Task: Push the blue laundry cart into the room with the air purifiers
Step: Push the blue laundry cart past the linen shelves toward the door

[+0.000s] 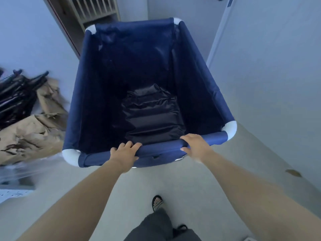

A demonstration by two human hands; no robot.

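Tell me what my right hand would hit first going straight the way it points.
The right hand would likely meet the dark folded bag inside the blue laundry cart; depth unclear.

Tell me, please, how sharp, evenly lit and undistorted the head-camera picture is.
Head view: bluish cast, soft even light, no glare; inside the blue laundry cart deep shadow nearly hides a dark bundle; the brown paper at left is smeared by blur; the left hand and right hand on the rim look fairly sharp; wide-angle distortion stretches the forearms toward the bottom corners.
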